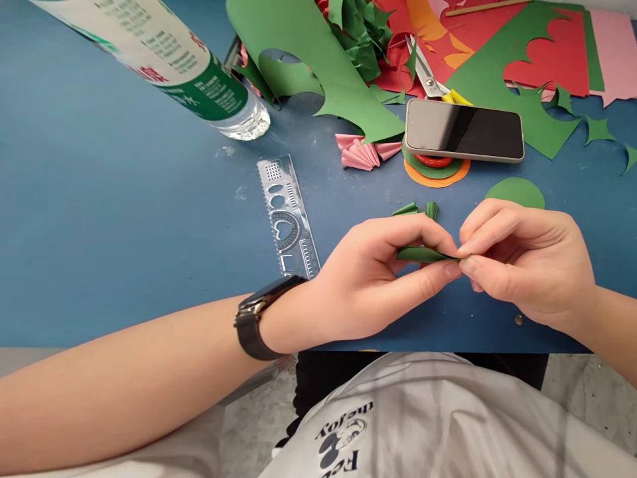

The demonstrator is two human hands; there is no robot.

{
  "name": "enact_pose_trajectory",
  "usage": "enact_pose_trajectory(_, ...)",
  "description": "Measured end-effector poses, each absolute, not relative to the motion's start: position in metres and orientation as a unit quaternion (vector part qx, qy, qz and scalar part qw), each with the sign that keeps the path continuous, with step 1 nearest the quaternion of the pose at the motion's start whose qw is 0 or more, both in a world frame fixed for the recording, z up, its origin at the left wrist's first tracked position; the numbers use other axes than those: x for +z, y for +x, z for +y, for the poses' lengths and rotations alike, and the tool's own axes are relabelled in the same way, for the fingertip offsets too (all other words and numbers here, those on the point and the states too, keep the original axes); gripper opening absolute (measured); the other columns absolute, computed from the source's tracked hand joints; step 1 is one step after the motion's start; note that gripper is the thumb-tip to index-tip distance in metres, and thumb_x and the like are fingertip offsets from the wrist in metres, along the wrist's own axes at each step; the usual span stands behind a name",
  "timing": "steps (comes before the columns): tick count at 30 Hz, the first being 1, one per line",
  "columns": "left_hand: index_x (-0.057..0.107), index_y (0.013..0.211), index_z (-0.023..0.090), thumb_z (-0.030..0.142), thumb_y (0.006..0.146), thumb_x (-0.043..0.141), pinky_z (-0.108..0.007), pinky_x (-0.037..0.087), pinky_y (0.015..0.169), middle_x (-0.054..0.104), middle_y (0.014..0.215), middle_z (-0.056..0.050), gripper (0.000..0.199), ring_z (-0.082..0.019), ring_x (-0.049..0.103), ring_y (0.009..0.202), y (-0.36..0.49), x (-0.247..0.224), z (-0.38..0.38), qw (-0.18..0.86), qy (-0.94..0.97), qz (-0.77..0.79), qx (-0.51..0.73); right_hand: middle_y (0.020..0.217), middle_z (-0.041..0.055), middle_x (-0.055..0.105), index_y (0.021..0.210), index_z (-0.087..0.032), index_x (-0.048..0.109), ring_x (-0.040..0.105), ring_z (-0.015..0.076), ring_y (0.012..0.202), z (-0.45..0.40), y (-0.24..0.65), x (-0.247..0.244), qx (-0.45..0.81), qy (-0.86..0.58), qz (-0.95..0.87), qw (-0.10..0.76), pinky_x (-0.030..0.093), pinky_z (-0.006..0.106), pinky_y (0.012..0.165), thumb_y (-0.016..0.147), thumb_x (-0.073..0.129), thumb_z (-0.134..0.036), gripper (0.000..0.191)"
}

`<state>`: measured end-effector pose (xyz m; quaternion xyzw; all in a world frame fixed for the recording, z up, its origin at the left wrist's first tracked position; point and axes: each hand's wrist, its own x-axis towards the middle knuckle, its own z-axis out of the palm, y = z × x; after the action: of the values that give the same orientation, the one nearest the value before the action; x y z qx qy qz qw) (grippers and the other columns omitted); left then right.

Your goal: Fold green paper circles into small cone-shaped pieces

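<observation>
A folded piece of green paper (423,254) is pinched between both hands over the front of the blue table. My left hand (378,279) closes thumb and fingers on its near side, with the paper's left end showing inside the grip. My right hand (527,259) pinches the right tip, fingertips meeting those of the left. Just beyond the hands lie small rolled green paper pieces (431,211). A green paper circle (517,192) rests flat behind my right hand, partly covered by it.
A phone (465,129) lies on paper discs (438,178), near scissors (426,73). Pink folded pieces (361,153) sit left of it. A clear stencil ruler (287,219) and a water bottle (199,73) are at left. Cut green sheets (348,86) and red scraps spread behind.
</observation>
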<state>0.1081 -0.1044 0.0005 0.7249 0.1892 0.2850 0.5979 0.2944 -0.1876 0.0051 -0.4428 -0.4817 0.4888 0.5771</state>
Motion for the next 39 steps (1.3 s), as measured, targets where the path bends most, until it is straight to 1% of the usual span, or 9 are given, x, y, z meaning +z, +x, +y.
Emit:
enact_pose_trajectory(9,0.072,0.091,0.020,0.013,0.094,0.074,-0.025,0.054,0.066,0.077,0.084,-0.001,0.008,-0.012,0.065,0.071,0.109,-0.001,-0.106,0.571,0.741,0.181,0.302,0.077,-0.0035,0.070,0.075,-0.025,0.080,0.059,0.0060,0.056,-0.182,0.297,0.005,0.562,-0.434,-0.423,0.563,0.047,0.022,0.047,0.080,0.083,-0.003,0.022)
enact_pose_trajectory(12,0.073,0.090,0.021,0.017,0.094,0.074,-0.027,0.055,0.066,0.076,0.081,-0.001,0.006,-0.014,0.066,0.070,0.110,-0.001,-0.107,0.584,0.731,0.190,0.298,0.076,-0.0035,0.070,0.077,-0.024,0.079,0.059,0.0057,0.054,-0.180,0.299,0.004,0.590,-0.437,-0.399,0.549,0.044,0.021,0.043,0.084,0.088,-0.017,0.014)
enact_pose_trajectory(16,0.074,0.087,0.019,0.015,0.094,0.077,-0.022,0.057,0.062,0.076,0.077,0.001,0.008,-0.012,0.069,0.069,0.110,0.001,-0.108,0.668,0.655,0.232,0.268,0.074,-0.0022,0.071,0.077,-0.024,0.078,0.061,0.0076,0.053,-0.178,0.303,0.004,0.616,-0.453,-0.377,0.524,0.042,0.020,0.038,0.080,0.094,-0.035,0.020)
enact_pose_trajectory(19,0.075,0.084,0.017,0.014,0.090,0.081,-0.019,0.060,0.063,0.077,0.076,0.001,0.009,-0.011,0.072,0.069,0.111,0.002,-0.108,0.753,0.561,0.260,0.225,0.078,-0.0017,0.075,0.080,-0.024,0.079,0.065,0.0080,0.056,-0.177,0.305,0.004,0.624,-0.444,-0.391,0.510,0.045,0.019,0.039,0.078,0.095,-0.026,0.016)
enact_pose_trajectory(22,0.076,0.081,0.017,0.014,0.086,0.085,-0.018,0.063,0.065,0.078,0.075,0.001,0.011,-0.011,0.073,0.068,0.113,0.003,-0.107,0.789,0.512,0.273,0.201,0.077,-0.0018,0.075,0.079,-0.023,0.080,0.067,0.0079,0.058,-0.176,0.306,0.004,0.615,-0.434,-0.403,0.521,0.046,0.018,0.041,0.076,0.096,-0.019,0.017)
enact_pose_trajectory(30,0.075,0.086,0.017,0.019,0.090,0.083,-0.021,0.063,0.065,0.078,0.078,-0.001,0.009,-0.014,0.075,0.073,0.112,0.003,-0.106,0.729,0.588,0.276,0.218,0.068,-0.0026,0.070,0.073,-0.023,0.078,0.059,0.0071,0.050,-0.176,0.306,0.002,0.589,-0.470,-0.397,0.523,0.045,0.018,0.039,0.080,0.093,-0.020,0.017)
enact_pose_trajectory(34,0.075,0.085,0.017,0.017,0.090,0.080,-0.019,0.062,0.062,0.077,0.077,0.000,0.008,-0.013,0.073,0.071,0.112,0.003,-0.107,0.710,0.607,0.281,0.222,0.066,-0.0012,0.068,0.073,-0.021,0.075,0.059,0.0080,0.048,-0.177,0.303,0.004,0.584,-0.490,-0.405,0.505,0.044,0.019,0.036,0.085,0.090,-0.029,0.021)
enact_pose_trajectory(36,0.075,0.083,0.017,0.015,0.090,0.080,-0.018,0.061,0.061,0.076,0.074,0.000,0.008,-0.011,0.072,0.069,0.113,0.002,-0.108,0.717,0.597,0.285,0.221,0.065,-0.0013,0.068,0.072,-0.021,0.074,0.059,0.0082,0.047,-0.177,0.302,0.006,0.579,-0.501,-0.406,0.499,0.042,0.019,0.035,0.083,0.092,-0.032,0.024)
enact_pose_trajectory(39,0.075,0.083,0.017,0.015,0.090,0.080,-0.017,0.062,0.062,0.076,0.073,0.000,0.009,-0.012,0.073,0.069,0.114,0.001,-0.108,0.730,0.580,0.286,0.220,0.065,-0.0024,0.068,0.072,-0.021,0.072,0.060,0.0088,0.046,-0.178,0.301,0.008,0.586,-0.499,-0.395,0.502,0.042,0.020,0.033,0.076,0.097,-0.027,0.026)
